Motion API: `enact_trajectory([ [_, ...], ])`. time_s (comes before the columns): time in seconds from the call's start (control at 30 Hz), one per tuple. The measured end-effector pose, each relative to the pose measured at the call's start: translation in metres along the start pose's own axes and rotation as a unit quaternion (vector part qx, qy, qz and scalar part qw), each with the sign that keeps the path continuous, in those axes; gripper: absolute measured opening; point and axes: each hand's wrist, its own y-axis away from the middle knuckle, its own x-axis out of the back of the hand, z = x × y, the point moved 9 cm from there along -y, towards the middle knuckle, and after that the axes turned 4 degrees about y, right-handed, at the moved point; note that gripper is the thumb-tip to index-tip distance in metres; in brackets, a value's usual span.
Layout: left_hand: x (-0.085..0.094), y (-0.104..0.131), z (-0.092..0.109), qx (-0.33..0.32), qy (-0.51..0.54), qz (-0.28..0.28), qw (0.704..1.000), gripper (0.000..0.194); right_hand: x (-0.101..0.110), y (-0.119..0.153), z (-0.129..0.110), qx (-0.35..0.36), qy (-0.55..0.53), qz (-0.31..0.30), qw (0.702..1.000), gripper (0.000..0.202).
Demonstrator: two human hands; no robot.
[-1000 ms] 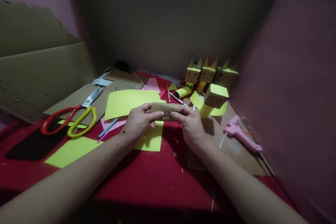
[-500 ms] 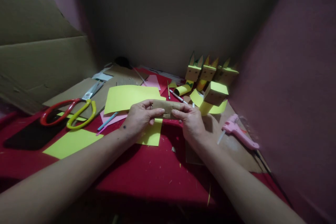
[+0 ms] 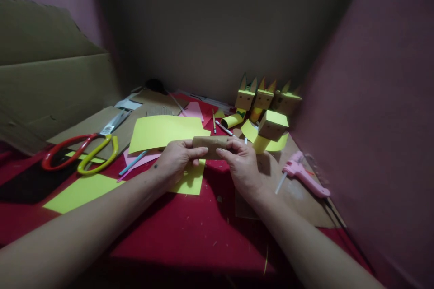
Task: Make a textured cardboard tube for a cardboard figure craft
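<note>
A short brown cardboard tube or rolled strip (image 3: 210,142) is held level above the table; which of the two I cannot tell for sure. My left hand (image 3: 179,159) pinches its left end, thumb in front and fingers behind. Its right end sits between the thumb and fingers of my right hand (image 3: 242,162). Behind my left hand lies a large yellow paper sheet (image 3: 166,131), and a smaller yellow piece (image 3: 191,180) lies below. Just right of my right hand stands a yellow tube figure with a box head (image 3: 274,125).
Large scissors (image 3: 91,149) with red and yellow handles lie at left near a dark flat object (image 3: 27,185). A pink glue gun (image 3: 303,174) with a cord rests on cardboard at right. Several box-headed figures (image 3: 264,98) stand at the back. Pens (image 3: 225,127) lie mid-table.
The view has tilted slightly, so the table things appear a little lower and further left. My right thumb has moved inward along the brown piece; both hands still hold it.
</note>
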Motion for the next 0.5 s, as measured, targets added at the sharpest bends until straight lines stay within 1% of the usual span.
enact_trajectory([
  [0.13, -0.002, 0.002, 0.003, -0.007, 0.003, -0.003, 1.000, 0.025, 0.000, 0.002, -0.005, -0.002, 0.002, -0.006, 1.000, 0.021],
  [0.27, -0.003, 0.002, 0.005, -0.016, 0.002, -0.011, 1.000, 0.025, 0.002, 0.002, -0.003, -0.015, -0.009, -0.001, 1.000, 0.016],
  [0.5, -0.004, 0.007, 0.011, -0.008, -0.008, 0.003, 1.000, 0.019, -0.001, 0.003, 0.007, -0.076, -0.070, -0.025, 0.994, 0.009],
])
